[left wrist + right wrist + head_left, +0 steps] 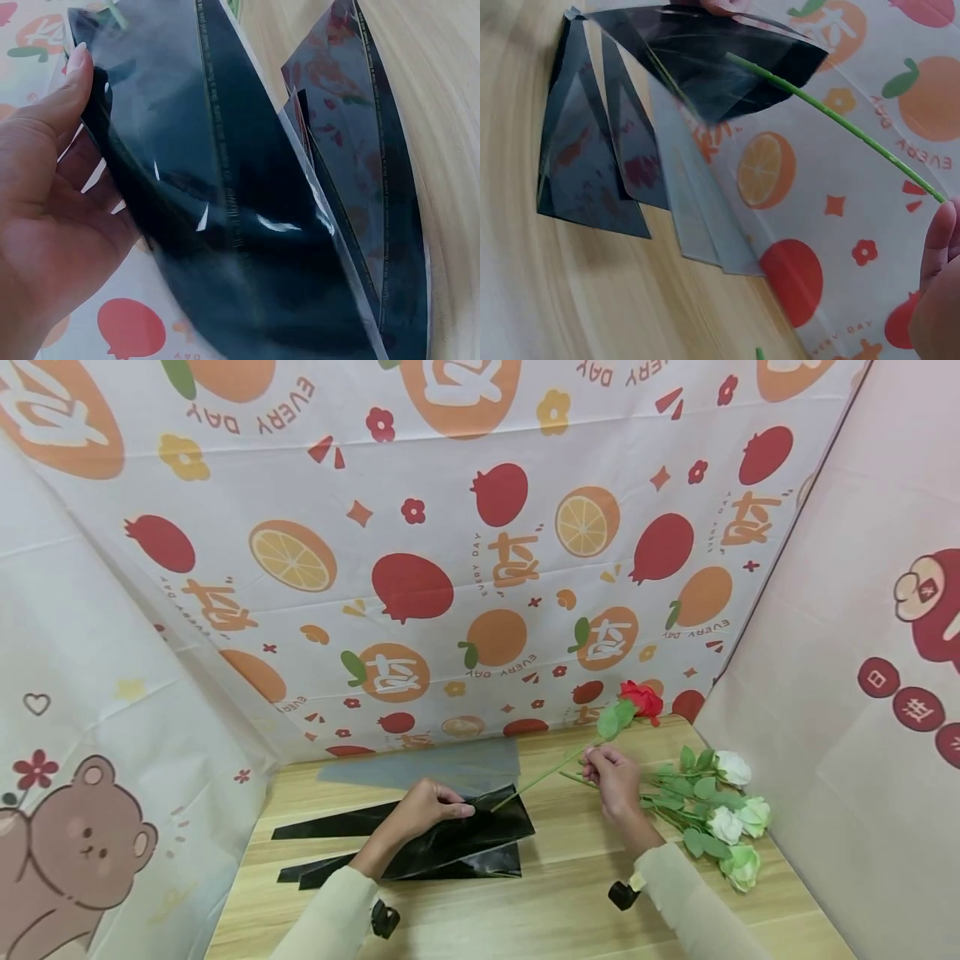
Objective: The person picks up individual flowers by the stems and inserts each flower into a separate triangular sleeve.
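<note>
My left hand (423,814) grips a black flower sleeve (480,835) by its edge near the wide mouth, thumb on the outside in the left wrist view. The sleeve is a glossy, tapering wrapper with a clear front panel. My right hand (617,781) pinches the green stem (847,129) of a red rose (641,700), whose bloom and leaves (615,718) stick out above the fingers. The stem slants down to the left, and its lower end overlaps the sleeve's mouth in the right wrist view.
More black sleeves (495,862) lie on the wooden table (555,906) beneath the held one. Greyish translucent sleeves (450,760) lie behind, by the printed cloth backdrop (337,485). White and pale green roses (726,825) with leafy stems lie at the right.
</note>
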The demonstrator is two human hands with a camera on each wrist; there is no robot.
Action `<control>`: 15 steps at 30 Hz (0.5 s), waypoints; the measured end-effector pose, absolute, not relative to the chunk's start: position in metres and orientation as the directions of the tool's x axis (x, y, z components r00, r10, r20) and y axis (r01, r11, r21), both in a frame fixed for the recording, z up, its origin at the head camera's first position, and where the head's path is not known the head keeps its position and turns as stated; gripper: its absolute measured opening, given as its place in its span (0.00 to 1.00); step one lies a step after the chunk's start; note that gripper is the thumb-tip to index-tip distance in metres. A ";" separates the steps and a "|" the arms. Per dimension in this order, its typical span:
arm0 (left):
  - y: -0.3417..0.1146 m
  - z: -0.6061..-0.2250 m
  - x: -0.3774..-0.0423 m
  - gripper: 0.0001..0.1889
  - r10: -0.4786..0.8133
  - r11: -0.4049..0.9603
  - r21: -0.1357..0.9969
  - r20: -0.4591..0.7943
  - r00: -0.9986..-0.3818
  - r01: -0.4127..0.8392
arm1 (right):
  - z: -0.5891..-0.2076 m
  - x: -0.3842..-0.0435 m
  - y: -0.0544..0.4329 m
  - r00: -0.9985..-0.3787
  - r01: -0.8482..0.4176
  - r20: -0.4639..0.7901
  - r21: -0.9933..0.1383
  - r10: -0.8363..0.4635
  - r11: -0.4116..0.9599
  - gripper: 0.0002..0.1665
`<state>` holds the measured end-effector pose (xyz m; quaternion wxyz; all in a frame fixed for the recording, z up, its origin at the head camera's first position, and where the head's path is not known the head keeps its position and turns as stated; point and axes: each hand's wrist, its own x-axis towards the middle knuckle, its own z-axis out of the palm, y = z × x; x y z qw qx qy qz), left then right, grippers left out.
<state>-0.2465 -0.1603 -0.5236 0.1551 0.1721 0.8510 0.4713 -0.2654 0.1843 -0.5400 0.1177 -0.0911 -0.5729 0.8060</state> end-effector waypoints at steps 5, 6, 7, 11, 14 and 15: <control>-0.160 -0.524 -0.247 0.12 0.424 0.504 0.852 -0.100 -0.900 0.143 | -0.543 -0.258 0.172 -0.957 -0.107 0.013 -0.945 0.291 -0.309 0.09; -0.160 -0.525 -0.248 0.12 0.420 0.503 0.853 -0.099 -0.902 0.140 | -0.544 -0.257 0.169 -0.959 -0.109 0.016 -0.944 0.284 -0.312 0.09; -0.160 -0.525 -0.248 0.12 0.416 0.503 0.853 -0.097 -0.904 0.140 | -0.545 -0.256 0.167 -0.960 -0.110 0.019 -0.942 0.278 -0.317 0.10; -0.160 -0.525 -0.248 0.12 0.412 0.489 0.862 -0.097 -0.906 0.130 | -0.549 -0.252 0.156 -0.967 -0.114 0.026 -0.935 0.255 -0.337 0.10; -0.160 -0.525 -0.247 0.12 0.412 0.483 0.867 -0.102 -0.905 0.122 | -0.551 -0.249 0.149 -0.968 -0.125 0.042 -0.935 0.249 -0.331 0.11; -0.160 -0.525 -0.247 0.12 0.412 0.481 0.869 -0.103 -0.905 0.120 | -0.551 -0.248 0.147 -0.967 -0.130 0.050 -0.939 0.250 -0.317 0.11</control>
